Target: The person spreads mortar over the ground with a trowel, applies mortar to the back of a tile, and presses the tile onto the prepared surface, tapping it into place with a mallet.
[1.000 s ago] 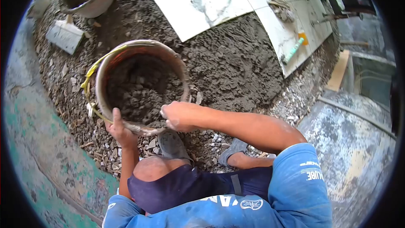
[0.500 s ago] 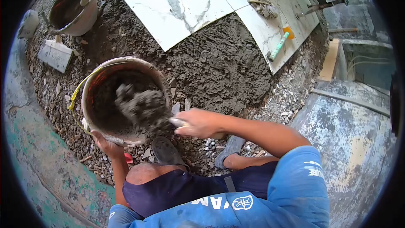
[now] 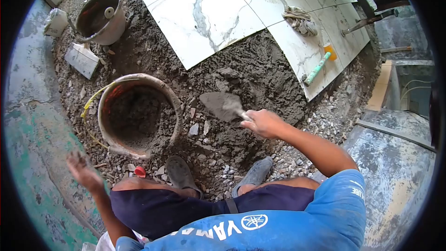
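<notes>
In my right hand point(image 3: 264, 124) is the handle of a trowel point(image 3: 222, 105), its flat blade over the grey mortar bed point(image 3: 265, 76) near the tile corner. My left hand point(image 3: 83, 171) is off to the lower left, fingers apart and slightly blurred, holding nothing. Between the hands stands a bucket point(image 3: 175, 132) with mortar point(image 3: 137, 116) inside and a yellow-wrapped wire handle point(image 3: 89, 104) hanging at its left side. White marble-look tiles point(image 3: 186, 14) border the mortar bed at the top.
A second bucket point(image 3: 116, 30) and a wide scraper-like tool point(image 3: 82, 59) lie at the upper left. On the right tiles rest a crumpled glove point(image 3: 301, 21) and a green-handled tool point(image 3: 317, 69). A red cap-like piece point(image 3: 140, 171) lies near my foot.
My left hand has let go of the bucket rim and moved left. The trowel, heaped with mortar over the bucket before, has moved right over the bed; its blade now carries no heap.
</notes>
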Demonstrator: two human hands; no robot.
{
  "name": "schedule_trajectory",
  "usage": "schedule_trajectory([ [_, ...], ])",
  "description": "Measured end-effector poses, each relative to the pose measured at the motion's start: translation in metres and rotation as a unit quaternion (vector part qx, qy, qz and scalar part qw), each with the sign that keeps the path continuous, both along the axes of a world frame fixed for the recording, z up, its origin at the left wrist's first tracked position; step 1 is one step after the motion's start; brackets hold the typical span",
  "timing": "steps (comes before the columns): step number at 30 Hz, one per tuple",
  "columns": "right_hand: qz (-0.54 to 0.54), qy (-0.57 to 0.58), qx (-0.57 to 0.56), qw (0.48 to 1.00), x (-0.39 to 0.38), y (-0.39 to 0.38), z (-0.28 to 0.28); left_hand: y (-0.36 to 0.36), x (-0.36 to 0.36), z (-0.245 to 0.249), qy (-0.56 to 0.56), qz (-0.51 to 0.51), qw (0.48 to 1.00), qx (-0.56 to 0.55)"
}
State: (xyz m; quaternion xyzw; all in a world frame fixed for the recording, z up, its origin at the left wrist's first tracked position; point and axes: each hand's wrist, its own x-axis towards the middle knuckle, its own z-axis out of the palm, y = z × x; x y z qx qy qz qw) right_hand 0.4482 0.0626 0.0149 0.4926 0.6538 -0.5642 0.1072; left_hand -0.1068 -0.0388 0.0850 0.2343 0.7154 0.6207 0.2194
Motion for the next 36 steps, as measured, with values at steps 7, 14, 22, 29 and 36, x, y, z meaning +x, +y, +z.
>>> schedule_trajectory([
  [7, 0.009, -0.214, 0.238, 0.947, 0.020, 0.039, -0.030, 0.010, 0.121, 0.142, 0.216, -0.115, 0.966, 0.080],
  [14, -0.151, -0.277, 0.175, 0.933, 0.102, 0.120, -0.047, 0.006, 0.161, 0.139, 0.213, -0.159, 0.962, 0.053],
  [22, -0.240, -0.226, 0.177, 0.927, 0.156, 0.167, -0.084, 0.002, 0.166, 0.134, 0.219, -0.169, 0.961, 0.009],
  [29, -0.541, 0.129, -0.144, 0.819, 0.105, 0.142, -0.081, 0.007, 0.172, 0.138, 0.218, -0.184, 0.958, 0.017],
  [36, -0.541, 0.064, -0.087, 0.834, 0.113, 0.157, -0.076, 0.007, 0.174, 0.140, 0.212, -0.193, 0.958, 0.016],
])
